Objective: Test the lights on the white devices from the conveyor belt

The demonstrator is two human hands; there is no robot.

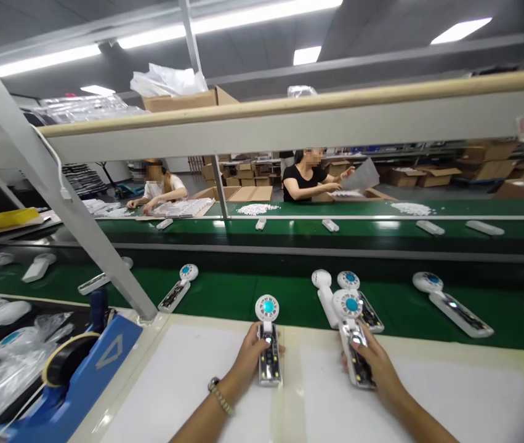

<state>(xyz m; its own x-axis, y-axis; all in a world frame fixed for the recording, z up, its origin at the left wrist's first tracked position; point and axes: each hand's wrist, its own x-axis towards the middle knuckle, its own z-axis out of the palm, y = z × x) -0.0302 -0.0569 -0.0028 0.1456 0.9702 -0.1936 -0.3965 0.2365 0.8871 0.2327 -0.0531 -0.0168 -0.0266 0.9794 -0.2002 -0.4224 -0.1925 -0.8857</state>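
Above a white surface (pixel 188 369), a person's left hand (pixel 245 355) grips one round-headed device (pixel 270 364) and the right hand (pixel 377 357) grasps a second device (pixel 356 360), both lit. Left of the hands, a blue tape dispenser (pixel 93 372) bears a triangle outline (pixel 109 354); beside it, a black tray (pixel 53 306) holds white units (pixel 10 312) and clear plastic bags (pixel 3 397). Just beyond the hands, a green belt (pixel 234 292) carries similar units (pixel 460 314). Farther, up and left, a shelf-top cardboard box (pixel 181 101) holds white plastic (pixel 167 80); open cartons (pixel 404 179) stand far beyond the right hand.

We see white devices (pixel 349 317) with turquoise centres (pixel 268 306), spoke-patterned heads (pixel 348 280) and black insides (pixel 270 360) dotted yellow. Our tabletop (pixel 178 369) is white, bordered in cream; the belt (pixel 234 289) is deep green and the tape dispenser (pixel 114 354) blue.
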